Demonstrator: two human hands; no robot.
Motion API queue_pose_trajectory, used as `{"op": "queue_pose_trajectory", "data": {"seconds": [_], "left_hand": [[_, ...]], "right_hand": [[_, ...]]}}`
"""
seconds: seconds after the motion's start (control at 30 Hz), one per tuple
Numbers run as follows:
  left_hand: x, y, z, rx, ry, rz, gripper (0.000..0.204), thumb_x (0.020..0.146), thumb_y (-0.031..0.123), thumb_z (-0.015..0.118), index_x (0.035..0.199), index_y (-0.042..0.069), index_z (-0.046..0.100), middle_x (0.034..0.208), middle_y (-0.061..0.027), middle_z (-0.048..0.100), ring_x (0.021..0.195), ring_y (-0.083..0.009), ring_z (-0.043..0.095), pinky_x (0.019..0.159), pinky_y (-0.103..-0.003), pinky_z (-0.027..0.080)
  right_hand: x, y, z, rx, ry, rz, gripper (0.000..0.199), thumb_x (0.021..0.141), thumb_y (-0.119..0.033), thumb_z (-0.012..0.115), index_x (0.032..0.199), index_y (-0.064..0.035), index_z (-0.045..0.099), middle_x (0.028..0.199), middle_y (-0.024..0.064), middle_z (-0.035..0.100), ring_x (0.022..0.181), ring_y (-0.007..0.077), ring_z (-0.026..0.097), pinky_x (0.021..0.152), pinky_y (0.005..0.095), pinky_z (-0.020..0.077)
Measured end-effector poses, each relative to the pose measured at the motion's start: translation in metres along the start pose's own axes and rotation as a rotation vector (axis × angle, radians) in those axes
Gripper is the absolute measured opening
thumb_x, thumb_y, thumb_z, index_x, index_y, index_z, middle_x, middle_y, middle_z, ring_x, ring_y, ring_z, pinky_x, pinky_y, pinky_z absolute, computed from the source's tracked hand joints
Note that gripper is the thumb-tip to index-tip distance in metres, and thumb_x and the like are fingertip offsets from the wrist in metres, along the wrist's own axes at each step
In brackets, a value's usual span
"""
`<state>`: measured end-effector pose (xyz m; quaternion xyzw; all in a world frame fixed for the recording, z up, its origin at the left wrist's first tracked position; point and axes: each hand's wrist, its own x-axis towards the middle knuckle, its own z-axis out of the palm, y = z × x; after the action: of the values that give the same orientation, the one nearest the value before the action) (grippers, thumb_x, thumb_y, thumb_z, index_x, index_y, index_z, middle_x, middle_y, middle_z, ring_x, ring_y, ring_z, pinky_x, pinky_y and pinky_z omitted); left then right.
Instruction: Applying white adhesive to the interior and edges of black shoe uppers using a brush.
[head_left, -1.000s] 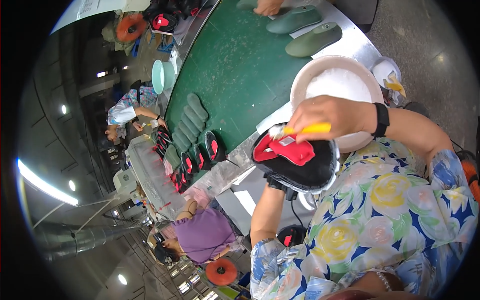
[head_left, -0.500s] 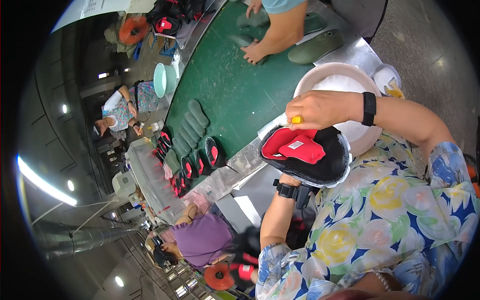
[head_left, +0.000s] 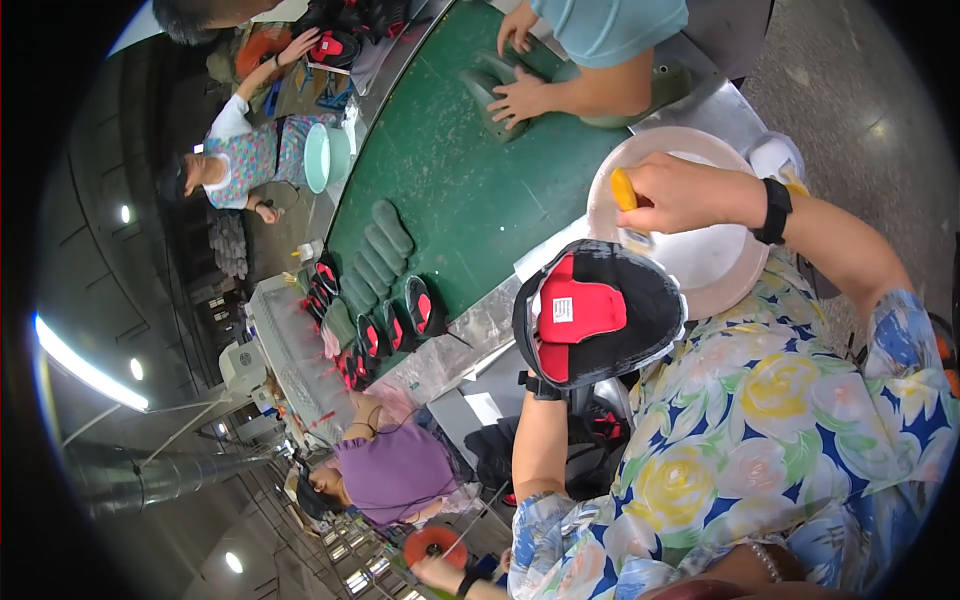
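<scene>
A black shoe upper with a red lining is held up in front of me, its open underside facing me. My left forearm, with a black wristband, reaches up behind it. The upper hides my left hand, which supports it from beneath. My right hand is closed around a yellow-handled brush. The brush's bristle end points down over the near side of a pale pink basin holding white liquid, just beyond the upper's far edge and apparently apart from it.
On the green worktable, a co-worker's hands touch dark green shoe lasts. Several grey-green insole shapes and black-red uppers lie at the left. A mint basin stands across the table. Another person in purple works nearby.
My right hand has lifted off the upper's far edge and moved right, over the basin, with the brush. The upper has tilted, showing more inside. A person across the table now reaches toward stacked uppers.
</scene>
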<state>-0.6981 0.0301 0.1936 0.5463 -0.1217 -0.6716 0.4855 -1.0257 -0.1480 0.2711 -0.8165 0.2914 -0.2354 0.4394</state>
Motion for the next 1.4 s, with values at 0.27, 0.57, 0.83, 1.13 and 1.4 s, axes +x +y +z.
{"op": "queue_pose_trajectory", "data": {"seconds": [0.27, 0.57, 0.83, 1.13, 1.4], "left_hand": [[-0.001, -0.018, -0.005, -0.07, 0.058, 0.005, 0.043, 0.097, 0.026, 0.05, 0.134, 0.004, 0.049, 0.136, -0.0126, 0.054, 0.121, -0.0256, 0.053, 0.107, -0.042, 0.04], [0.002, -0.01, -0.024, -0.177, 0.158, 0.007, 0.044, 0.097, 0.027, 0.049, 0.135, 0.004, 0.048, 0.138, -0.0123, 0.053, 0.123, -0.0261, 0.052, 0.109, -0.042, 0.038], [0.019, -0.018, -0.024, -0.259, 0.273, 0.01, 0.045, 0.098, 0.029, 0.048, 0.136, 0.005, 0.048, 0.139, -0.0119, 0.052, 0.124, -0.0266, 0.051, 0.11, -0.042, 0.037], [0.027, -0.021, -0.044, -0.424, 0.447, 0.184, 0.046, 0.098, 0.03, 0.047, 0.137, 0.005, 0.047, 0.141, -0.0115, 0.05, 0.126, -0.0271, 0.05, 0.111, -0.043, 0.036], [0.071, 0.025, -0.076, -0.73, 0.539, 0.475, 0.047, 0.099, 0.032, 0.046, 0.138, 0.006, 0.046, 0.142, -0.0112, 0.049, 0.127, -0.0276, 0.049, 0.112, -0.043, 0.034]], "right_hand": [[0.004, -0.012, 0.012, -0.001, 0.062, -0.339, 0.019, 0.089, -0.019, 0.063, 0.089, -0.0034, 0.053, 0.083, 0.0118, 0.061, 0.076, 0.0358, 0.061, 0.068, 0.0422, 0.0476], [-0.007, -0.004, 0.01, 0.048, 0.255, -0.132, 0.023, 0.085, -0.02, 0.067, 0.088, -0.0002, 0.057, 0.071, 0.0149, 0.061, 0.066, 0.0334, 0.061, 0.061, 0.0392, 0.0461], [-0.025, -0.012, 0.035, 0.36, 0.346, 0.324, 0.03, 0.086, -0.024, 0.069, 0.082, 0.005, 0.061, 0.069, 0.016, 0.066, 0.061, 0.0237, 0.065, 0.056, 0.0321, 0.0482], [0.005, -0.037, 0.055, 0.322, 0.22, 0.281, 0.03, 0.085, -0.022, 0.07, 0.083, 0.0069, 0.064, 0.07, 0.0179, 0.067, 0.061, 0.0225, 0.066, 0.056, 0.0322, 0.0493], [-0.019, -0.007, 0.029, 0.334, 0.349, 0.425, 0.02, 0.087, -0.014, 0.068, 0.085, 0.004, 0.062, 0.071, 0.0078, 0.064, 0.063, 0.0121, 0.063, 0.056, 0.0253, 0.0472]]}}
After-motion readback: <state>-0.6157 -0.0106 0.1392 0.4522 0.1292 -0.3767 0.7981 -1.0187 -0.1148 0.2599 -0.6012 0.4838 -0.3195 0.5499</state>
